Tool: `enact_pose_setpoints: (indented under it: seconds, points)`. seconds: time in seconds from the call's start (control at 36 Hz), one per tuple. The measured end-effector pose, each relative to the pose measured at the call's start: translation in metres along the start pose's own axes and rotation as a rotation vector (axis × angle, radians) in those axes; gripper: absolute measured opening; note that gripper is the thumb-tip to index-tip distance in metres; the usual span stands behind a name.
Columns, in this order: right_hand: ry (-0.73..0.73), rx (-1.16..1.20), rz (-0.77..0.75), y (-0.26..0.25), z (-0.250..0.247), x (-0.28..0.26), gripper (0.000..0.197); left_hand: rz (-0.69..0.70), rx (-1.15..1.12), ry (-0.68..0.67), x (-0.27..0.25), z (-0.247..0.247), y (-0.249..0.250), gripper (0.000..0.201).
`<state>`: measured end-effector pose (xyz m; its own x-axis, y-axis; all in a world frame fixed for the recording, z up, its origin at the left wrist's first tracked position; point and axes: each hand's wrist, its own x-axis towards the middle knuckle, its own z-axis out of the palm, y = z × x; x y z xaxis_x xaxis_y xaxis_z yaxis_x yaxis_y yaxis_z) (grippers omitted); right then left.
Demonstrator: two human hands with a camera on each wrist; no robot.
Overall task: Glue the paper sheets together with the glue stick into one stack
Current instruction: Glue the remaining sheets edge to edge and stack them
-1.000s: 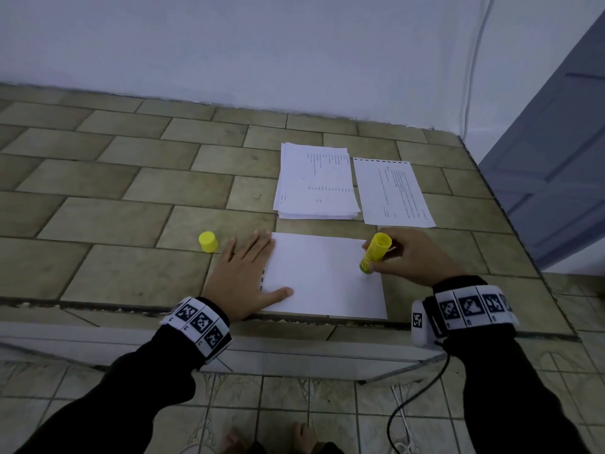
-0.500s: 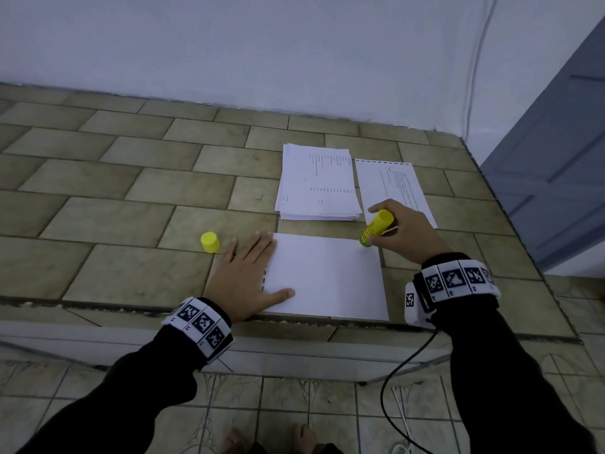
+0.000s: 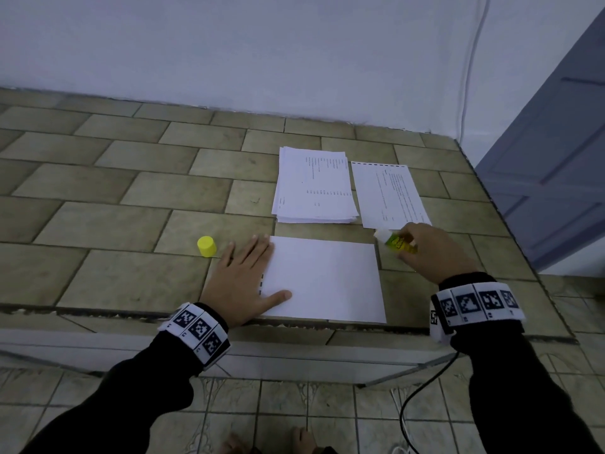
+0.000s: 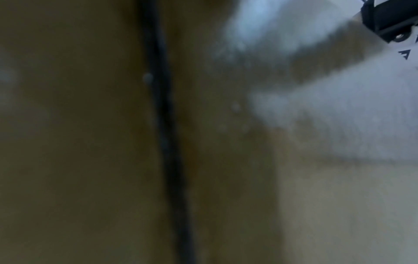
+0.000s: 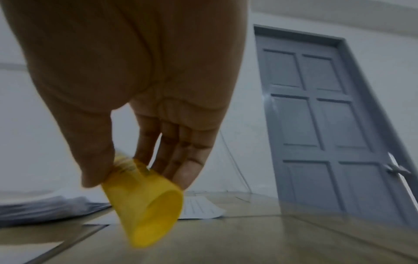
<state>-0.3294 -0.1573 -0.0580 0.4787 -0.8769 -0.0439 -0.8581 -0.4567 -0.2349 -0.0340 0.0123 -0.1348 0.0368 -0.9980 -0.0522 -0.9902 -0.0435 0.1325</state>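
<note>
Right hand [image 5: 126, 75] pinching yellow glue stick [image 5: 144, 201] above tiled counter [image 5: 248, 241].

On the tan tiled counter [image 3: 131, 224], the blank white paper sheet [image 3: 324, 280] lies nearest — thick printed paper stack [image 3: 314, 188] behind it, single printed paper sheet [image 3: 389, 194] right of that stack, small yellow plastic cap [image 3: 206, 246] left.

We see bare tiles [image 3: 108, 198] left of the cap [image 3: 206, 246]. Our left hand [image 3: 244, 283] pins the blank sheet [image 3: 327, 280]; the stack [image 3: 314, 188] and printed sheet [image 3: 388, 194] fill the far side, the wall [image 3: 229, 50] behind.

home room, tiled ledge [image 3: 137, 204], panelled door [image 5: 321, 116]
</note>
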Motion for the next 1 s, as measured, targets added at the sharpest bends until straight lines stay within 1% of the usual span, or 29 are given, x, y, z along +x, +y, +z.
enact_pose_setpoints:
  seconds: [0.08,0.14,0.22,0.31,0.42,0.47,0.53,0.58,0.61,0.64,0.69,0.72,0.75,0.78,0.81,0.86,0.89,0.94,0.97,1.0]
  points:
    - [0.115,0.18,0.117,0.012,-0.005,-0.002,0.031,0.002,0.001,0.003,0.0,0.001,0.0,0.119]
    - [0.166,0.263,0.206,0.02,-0.009,-0.003,0.033,0.005,-0.005,0.006,0.0,0.001,0.0,0.119]
    - [0.194,0.316,0.322,0.031,-0.012,-0.003,0.04,0.009,0.007,0.001,0.0,0.001,-0.001,0.117]
    - [0.199,0.333,0.406,0.041,-0.01,0.0,0.041,0.019,-0.002,0.016,0.0,0.002,-0.001,0.114]
    - [0.213,0.377,0.466,0.051,-0.005,0.003,0.043,0.034,-0.005,0.017,0.0,0.003,-0.002,0.11]
    - [0.201,0.379,0.495,0.052,-0.005,0.002,0.041,0.037,-0.016,0.022,0.0,0.003,-0.002,0.109]
    - [0.152,0.357,0.533,0.049,-0.007,-0.001,0.031,0.039,-0.024,0.027,0.0,0.002,-0.002,0.106]
    - [0.022,0.255,0.571,0.042,-0.01,-0.008,0.043,0.041,-0.012,0.021,0.0,0.002,-0.002,0.104]
    - [-0.038,0.219,0.588,0.038,-0.009,-0.011,0.044,0.04,-0.01,0.021,0.0,0.002,-0.003,0.102]
    - [-0.095,0.216,0.597,0.034,-0.008,-0.014,0.041,0.039,-0.01,0.018,0.0,0.002,-0.003,0.1]
    - [-0.197,0.229,0.583,0.023,-0.006,-0.018,0.037,0.036,-0.004,0.01,0.0,0.003,-0.003,0.095]
    - [-0.252,0.22,0.551,0.016,-0.005,-0.018,0.038,0.036,-0.003,0.012,0.0,0.003,-0.003,0.094]
    - [-0.293,0.211,0.501,0.008,-0.005,-0.017,0.038,0.036,-0.006,0.015,0.0,0.003,-0.003,0.092]
    - [-0.302,0.213,0.434,-0.001,-0.005,-0.013,0.037,0.037,-0.011,0.017,0.0,0.003,-0.003,0.091]
    - [-0.277,0.227,0.371,-0.011,-0.005,-0.009,0.033,0.037,-0.016,0.021,-0.001,0.003,-0.003,0.091]
    - [-0.148,0.254,0.269,-0.027,-0.005,0.003,0.024,0.036,-0.025,0.032,0.0,0.004,-0.004,0.09]
    - [-0.071,0.247,0.243,-0.032,-0.004,0.011,0.019,0.035,-0.029,0.038,0.0,0.004,-0.004,0.09]
    - [0.04,0.227,0.246,-0.036,-0.001,0.03,0.01,0.031,-0.042,0.05,0.0,0.005,-0.004,0.091]
    - [0.065,0.21,0.263,-0.038,0.002,0.039,0.014,0.029,-0.048,0.057,0.0,0.005,-0.004,0.091]
    - [0.064,0.185,0.288,-0.038,0.006,0.049,0.023,0.027,-0.051,0.064,0.0,0.006,-0.004,0.091]
